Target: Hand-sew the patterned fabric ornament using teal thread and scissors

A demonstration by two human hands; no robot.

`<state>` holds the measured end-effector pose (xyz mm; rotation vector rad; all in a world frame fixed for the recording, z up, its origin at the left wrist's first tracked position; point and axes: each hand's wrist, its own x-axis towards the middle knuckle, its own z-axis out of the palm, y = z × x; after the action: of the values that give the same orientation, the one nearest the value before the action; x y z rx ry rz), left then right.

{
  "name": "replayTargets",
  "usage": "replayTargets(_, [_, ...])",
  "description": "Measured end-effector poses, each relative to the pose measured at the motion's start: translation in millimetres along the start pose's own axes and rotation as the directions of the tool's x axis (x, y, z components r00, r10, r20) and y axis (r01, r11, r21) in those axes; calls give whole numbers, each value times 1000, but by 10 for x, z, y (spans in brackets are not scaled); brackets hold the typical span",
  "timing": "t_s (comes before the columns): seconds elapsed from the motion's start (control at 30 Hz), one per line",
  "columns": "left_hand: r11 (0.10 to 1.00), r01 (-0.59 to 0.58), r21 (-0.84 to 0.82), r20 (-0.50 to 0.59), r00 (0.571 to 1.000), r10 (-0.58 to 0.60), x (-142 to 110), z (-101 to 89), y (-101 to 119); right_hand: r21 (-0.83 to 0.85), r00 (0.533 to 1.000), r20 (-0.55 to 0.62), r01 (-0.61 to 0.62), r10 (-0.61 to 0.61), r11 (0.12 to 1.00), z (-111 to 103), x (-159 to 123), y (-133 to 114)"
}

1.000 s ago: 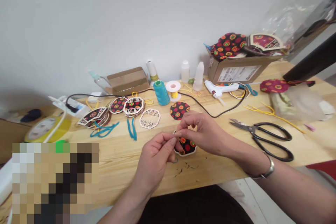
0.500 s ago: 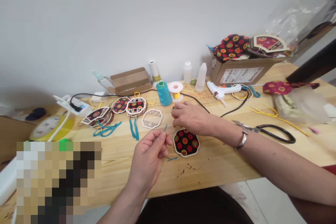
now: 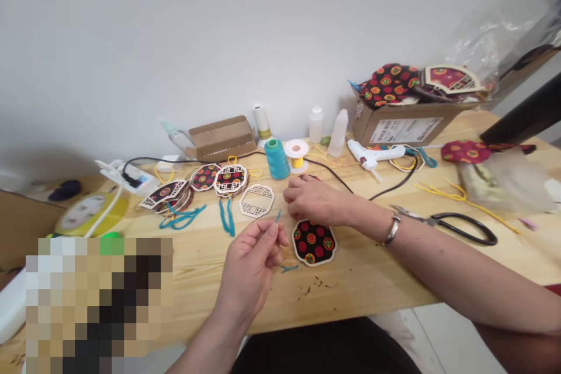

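Observation:
My left hand (image 3: 258, 251) pinches a thin blue cord (image 3: 277, 216) between thumb and forefinger; its tip sticks up, and a blue cord end (image 3: 289, 268) shows below the hand by the wood. To its right, my right hand (image 3: 310, 201) is closed, palm down, fingers curled and their tips hidden. Behind its knuckles peeks the edge of a patterned fabric piece (image 3: 309, 177); whether the fingers grip it is hidden. Just below that hand lies a black, red-flowered fabric panel (image 3: 313, 242) with a pale wooden rim. An openwork wooden frame (image 3: 257, 201) lies beyond my left hand.
Behind stand a teal thread cone (image 3: 277, 159), a yellow cord spool (image 3: 297, 155) and white bottles (image 3: 316, 124). Finished fabric ornaments (image 3: 231, 180) lie left. A glue gun (image 3: 372, 155), scissors (image 3: 464, 229) and a cardboard box (image 3: 398, 125) of fabric pieces are right.
The view has shifted slightly, so the table things sit a little lower and to the right. A patterned edge now shows behind my right hand. My left hand keeps its pinch on the cord.

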<state>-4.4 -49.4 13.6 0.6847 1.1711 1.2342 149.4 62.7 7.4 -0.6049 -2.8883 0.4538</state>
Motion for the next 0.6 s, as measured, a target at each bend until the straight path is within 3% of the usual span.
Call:
replayTargets(0.13, [1000,-5,-8,-1,1000,5,0,-8,10,286,992,-85,-68,96,956,-65,39,6])
replayTargets(0.2, [1000,-9,-13,-7,1000,9,0,-15,8,399,968,-121,-156,221,904,-179,86,-16])
replayTargets(0.3, [1000,-5,-28,-15,1000,4,2,-26,-3,728,893,-146,-195,427,657,-442,194,-60])
replayTargets(0.37, [999,-8,-42,-14,1000,8,2,-30,-7,877,861,-176,-83,478,473,-658,282,-78])
replayTargets(0.43, [998,-17,-59,-17,1000,16,1,-30,-1,928,833,-230,32,503,371,-895,372,-84])
replayTargets(0.53, [996,-31,-80,-33,999,28,-4,-31,28,913,795,-334,139,507,384,-1294,493,-111])
replayTargets(0.6, [995,-38,-94,-41,999,34,-9,-38,51,884,740,-415,189,529,428,-1592,552,-179])
